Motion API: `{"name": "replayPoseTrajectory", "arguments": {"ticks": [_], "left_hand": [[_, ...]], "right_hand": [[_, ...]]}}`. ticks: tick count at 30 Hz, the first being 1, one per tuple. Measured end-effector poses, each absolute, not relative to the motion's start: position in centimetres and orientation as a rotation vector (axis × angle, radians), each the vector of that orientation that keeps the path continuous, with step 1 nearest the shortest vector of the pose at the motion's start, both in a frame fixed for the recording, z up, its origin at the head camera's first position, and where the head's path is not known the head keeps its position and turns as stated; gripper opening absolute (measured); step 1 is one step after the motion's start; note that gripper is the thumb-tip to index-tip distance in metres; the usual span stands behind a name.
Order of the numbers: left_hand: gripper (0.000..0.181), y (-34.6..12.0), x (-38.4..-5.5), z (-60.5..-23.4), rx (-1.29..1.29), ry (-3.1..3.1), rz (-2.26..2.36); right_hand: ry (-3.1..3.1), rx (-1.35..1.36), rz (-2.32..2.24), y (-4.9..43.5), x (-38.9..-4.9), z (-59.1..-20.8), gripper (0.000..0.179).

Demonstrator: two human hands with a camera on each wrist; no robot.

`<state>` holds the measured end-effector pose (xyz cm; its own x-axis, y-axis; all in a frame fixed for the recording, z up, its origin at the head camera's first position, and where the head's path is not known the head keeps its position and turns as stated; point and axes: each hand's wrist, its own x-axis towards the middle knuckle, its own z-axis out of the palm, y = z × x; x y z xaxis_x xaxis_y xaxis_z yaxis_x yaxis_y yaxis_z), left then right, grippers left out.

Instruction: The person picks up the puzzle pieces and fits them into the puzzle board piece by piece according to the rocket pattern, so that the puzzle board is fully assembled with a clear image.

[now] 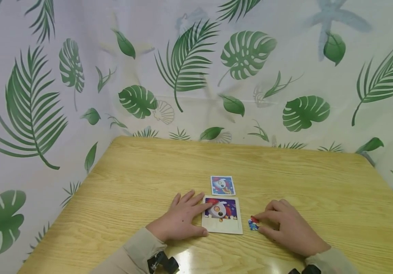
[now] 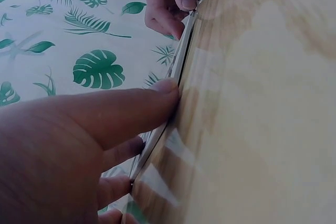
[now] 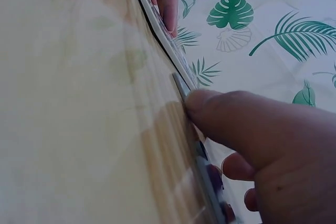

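Note:
A square wooden jigsaw tray [image 1: 224,227] lies on the table, its upper part filled with a rocket picture and its lower strip bare wood. My left hand [image 1: 182,220] rests at the tray's left side, fingers spread, index fingertip on the picture and thumb [image 2: 163,98] by the near left corner. To the right of the tray, my right hand [image 1: 292,230] pinches a small blue and red puzzle piece [image 1: 253,224] between thumb and fingers, low over the table. In the right wrist view the thumb [image 3: 207,103] presses on a thin piece edge, with more piece edges [image 3: 209,182] close by.
A square picture card [image 1: 223,185] with the same rocket lies just beyond the tray. The wooden table [image 1: 155,163] meets a leaf-printed curtain [image 1: 196,114] at its back and left sides. Dark wrist cameras [image 1: 163,262] sit at both sleeves.

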<state>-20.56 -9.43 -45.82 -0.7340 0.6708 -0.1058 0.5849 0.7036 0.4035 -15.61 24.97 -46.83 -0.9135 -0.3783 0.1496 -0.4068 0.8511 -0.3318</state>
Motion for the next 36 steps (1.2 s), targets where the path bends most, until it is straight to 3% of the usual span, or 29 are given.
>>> {"name": "replayPoseTrajectory", "arguments": {"ticks": [36], "left_hand": [[0.08, -9.38, -20.72, -46.13, 1.005, 2.646, 0.535]], "right_hand": [[-2.871, 0.61, 0.63, 25.01, -16.17, -47.75, 0.016]]}}
